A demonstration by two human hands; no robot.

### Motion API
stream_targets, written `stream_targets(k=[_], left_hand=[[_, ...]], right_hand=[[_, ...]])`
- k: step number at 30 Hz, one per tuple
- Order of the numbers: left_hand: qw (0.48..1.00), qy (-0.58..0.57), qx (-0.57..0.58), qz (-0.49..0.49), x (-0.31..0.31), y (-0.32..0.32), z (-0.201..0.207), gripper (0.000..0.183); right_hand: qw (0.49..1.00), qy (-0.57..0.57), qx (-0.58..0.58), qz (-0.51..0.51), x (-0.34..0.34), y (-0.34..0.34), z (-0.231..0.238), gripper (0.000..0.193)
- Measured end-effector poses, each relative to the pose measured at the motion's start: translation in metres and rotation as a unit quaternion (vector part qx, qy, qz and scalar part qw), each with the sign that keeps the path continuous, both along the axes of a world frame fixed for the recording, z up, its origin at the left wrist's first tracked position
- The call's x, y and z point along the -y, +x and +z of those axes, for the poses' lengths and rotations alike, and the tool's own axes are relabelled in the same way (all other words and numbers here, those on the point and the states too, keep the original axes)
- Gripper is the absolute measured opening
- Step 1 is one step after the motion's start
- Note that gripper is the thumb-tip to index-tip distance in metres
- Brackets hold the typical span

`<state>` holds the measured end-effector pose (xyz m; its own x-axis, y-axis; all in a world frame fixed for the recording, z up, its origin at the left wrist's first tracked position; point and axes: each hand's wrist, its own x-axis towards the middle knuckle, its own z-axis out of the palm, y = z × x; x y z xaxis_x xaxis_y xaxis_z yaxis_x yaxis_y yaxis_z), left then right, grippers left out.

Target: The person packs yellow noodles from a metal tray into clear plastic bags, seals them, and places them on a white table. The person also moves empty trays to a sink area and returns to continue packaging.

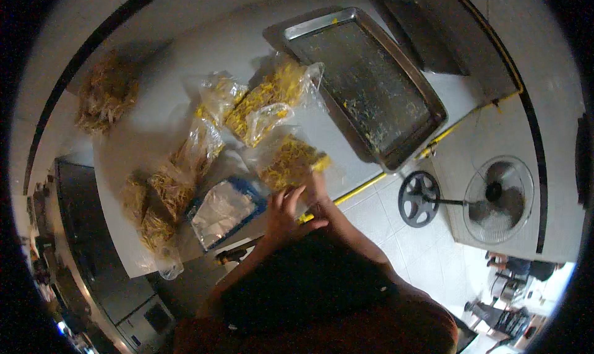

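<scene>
A clear plastic bag point(281, 165) of dried yellow-and-brown plant pieces lies at the table's near edge, in front of me. At its near side, my left hand point(284, 219) has its fingers curled on the plastic. My right hand point(318, 196) is at the bag's right side, its fingers smeared by motion, with a bright yellow patch at their tips. Whether that patch is held or lies in the bag is unclear. Just beyond is another clear bag point(266, 100) of yellow pieces. Left of my hands lies a flat blue-edged packet point(226, 215) with a shiny clear middle.
A large metal tray point(371, 82) with yellow crumbs occupies the table's right side. More bags of brownish strands point(154, 205) lie at left, with another bundle point(108, 94) farther off. A standing fan point(498, 199) is on the right, beyond the yellow-striped table edge. People point(504, 317) are in the background.
</scene>
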<state>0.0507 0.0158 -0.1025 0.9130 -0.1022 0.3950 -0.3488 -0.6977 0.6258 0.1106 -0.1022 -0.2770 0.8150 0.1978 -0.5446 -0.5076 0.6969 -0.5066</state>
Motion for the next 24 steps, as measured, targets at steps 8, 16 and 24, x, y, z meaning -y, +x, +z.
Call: stream_targets(k=[8,16,24], left_hand=[[0.943,-0.289,-0.134,-0.100,-0.001,0.015,-0.027,0.014],[0.958,-0.283,-0.033,-0.046,0.014,0.014,-0.065,0.010],[0.956,-0.242,-0.075,-0.147,0.015,0.001,-0.070,0.009]], right_hand=[[0.876,-0.411,0.209,0.141,0.016,0.000,0.043,0.029],[0.670,-0.719,0.145,0.113,0.007,-0.011,0.083,0.034],[0.608,-0.764,0.213,0.035,0.027,-0.030,0.094,0.025]])
